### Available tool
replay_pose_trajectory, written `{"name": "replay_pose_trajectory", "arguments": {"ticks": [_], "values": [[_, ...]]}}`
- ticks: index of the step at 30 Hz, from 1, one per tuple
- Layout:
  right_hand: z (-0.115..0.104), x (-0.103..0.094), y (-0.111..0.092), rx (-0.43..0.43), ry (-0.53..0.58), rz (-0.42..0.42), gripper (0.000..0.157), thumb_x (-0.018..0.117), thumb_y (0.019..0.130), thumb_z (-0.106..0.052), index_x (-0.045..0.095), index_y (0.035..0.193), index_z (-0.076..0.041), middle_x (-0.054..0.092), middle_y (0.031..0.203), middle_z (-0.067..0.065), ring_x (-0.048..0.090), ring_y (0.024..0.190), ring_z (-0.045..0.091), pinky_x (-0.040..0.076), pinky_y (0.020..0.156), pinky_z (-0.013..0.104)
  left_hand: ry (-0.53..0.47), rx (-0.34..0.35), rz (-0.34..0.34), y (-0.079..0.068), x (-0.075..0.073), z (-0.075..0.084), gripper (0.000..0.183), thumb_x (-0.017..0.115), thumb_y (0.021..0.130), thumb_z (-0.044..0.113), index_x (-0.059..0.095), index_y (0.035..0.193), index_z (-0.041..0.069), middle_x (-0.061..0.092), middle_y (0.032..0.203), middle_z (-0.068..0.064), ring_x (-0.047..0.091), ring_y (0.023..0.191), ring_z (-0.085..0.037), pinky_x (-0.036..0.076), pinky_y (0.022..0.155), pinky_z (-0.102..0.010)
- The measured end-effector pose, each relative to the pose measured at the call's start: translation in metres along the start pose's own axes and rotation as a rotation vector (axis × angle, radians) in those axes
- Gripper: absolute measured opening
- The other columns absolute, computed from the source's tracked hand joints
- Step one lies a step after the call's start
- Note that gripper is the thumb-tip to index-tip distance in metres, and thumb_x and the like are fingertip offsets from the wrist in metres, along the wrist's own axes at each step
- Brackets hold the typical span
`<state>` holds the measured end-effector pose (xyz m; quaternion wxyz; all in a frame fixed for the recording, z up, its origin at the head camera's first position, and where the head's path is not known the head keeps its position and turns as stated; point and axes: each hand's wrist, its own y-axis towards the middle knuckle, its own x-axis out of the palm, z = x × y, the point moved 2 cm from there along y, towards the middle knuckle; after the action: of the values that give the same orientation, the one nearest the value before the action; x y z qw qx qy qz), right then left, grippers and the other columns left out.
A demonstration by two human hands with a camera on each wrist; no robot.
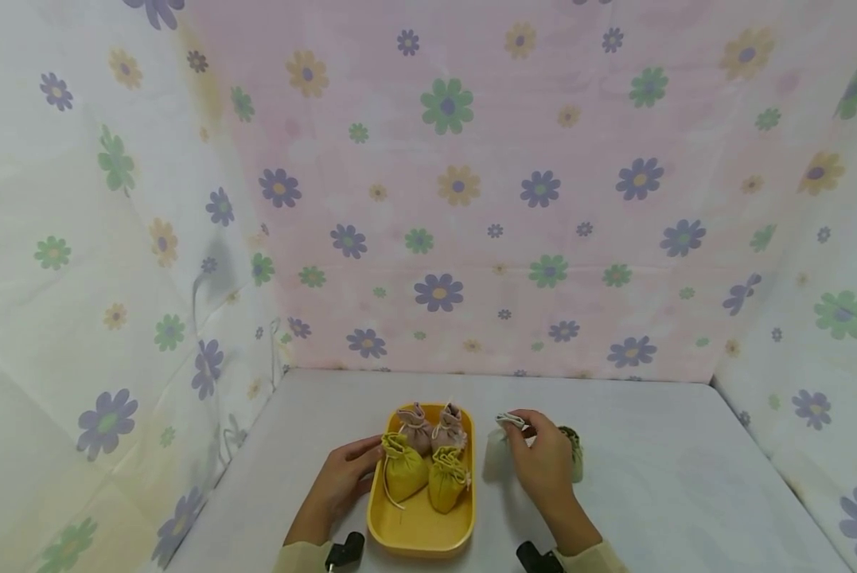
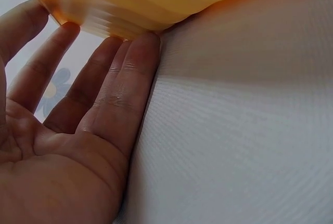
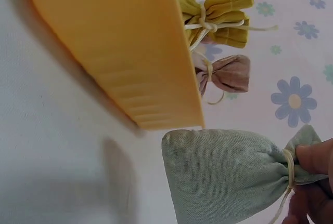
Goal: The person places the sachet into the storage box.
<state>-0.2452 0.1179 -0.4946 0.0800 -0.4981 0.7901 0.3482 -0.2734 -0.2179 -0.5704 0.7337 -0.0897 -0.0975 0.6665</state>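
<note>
A pale green drawstring pouch (image 3: pixel 223 174) hangs from my right hand (image 1: pixel 546 461), whose thumb and fingers pinch its gathered neck. In the head view this pouch is held just right of the yellow tray (image 1: pixel 417 541), above the table. My left hand (image 1: pixel 345 477) touches the tray's left side with extended fingers (image 2: pixel 130 73). Inside the tray sit two yellow-green pouches (image 1: pixel 405 477) toward the front and two dusty pink pouches (image 1: pixel 415 434) behind them, all with cord-tied necks.
Another green pouch (image 1: pixel 575 458) stands on the table beyond my right hand, partly hidden by it. The white table (image 1: pixel 657 485) is walled on the back and sides by flower-printed cloth (image 1: pixel 500 239).
</note>
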Motion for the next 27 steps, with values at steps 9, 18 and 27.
{"name": "replay_pose_trajectory", "arguments": {"ticks": [9, 18, 27], "values": [[-0.014, -0.009, -0.001, -0.010, 0.020, 0.038, 0.016, 0.084, 0.087, -0.017, 0.078, 0.102, -0.019, 0.077, 0.089, -0.005, 0.069, 0.081, 0.013, 0.049, 0.058, 0.024, -0.002, -0.013, -0.008, 0.001, -0.002, 0.000, 0.063, 0.075, 0.096, 0.039, 0.058, 0.147, 0.006, 0.061, 0.146, -0.017, 0.068, 0.120, -0.024, 0.063, 0.093, -0.040], [-0.026, -0.017, -0.003, -0.054, 0.073, 0.046, 0.016, 0.087, 0.085, -0.017, 0.078, 0.099, -0.019, 0.075, 0.096, -0.007, 0.069, 0.078, 0.007, 0.059, 0.066, 0.028, -0.008, -0.017, -0.088, -0.003, -0.003, 0.006, 0.065, 0.074, 0.096, 0.037, 0.053, 0.151, 0.008, 0.058, 0.149, -0.017, 0.066, 0.123, -0.023, 0.062, 0.094, -0.043], [-0.042, -0.026, -0.004, -0.069, 0.159, 0.007, 0.017, 0.086, 0.086, -0.013, 0.077, 0.099, -0.018, 0.072, 0.095, -0.009, 0.068, 0.075, 0.007, 0.058, 0.063, 0.022, 0.181, 0.084, -0.043, -0.014, 0.001, 0.024, 0.061, 0.074, 0.093, 0.022, 0.055, 0.150, 0.015, 0.055, 0.149, -0.021, 0.063, 0.127, -0.035, 0.065, 0.082, -0.047]]}}
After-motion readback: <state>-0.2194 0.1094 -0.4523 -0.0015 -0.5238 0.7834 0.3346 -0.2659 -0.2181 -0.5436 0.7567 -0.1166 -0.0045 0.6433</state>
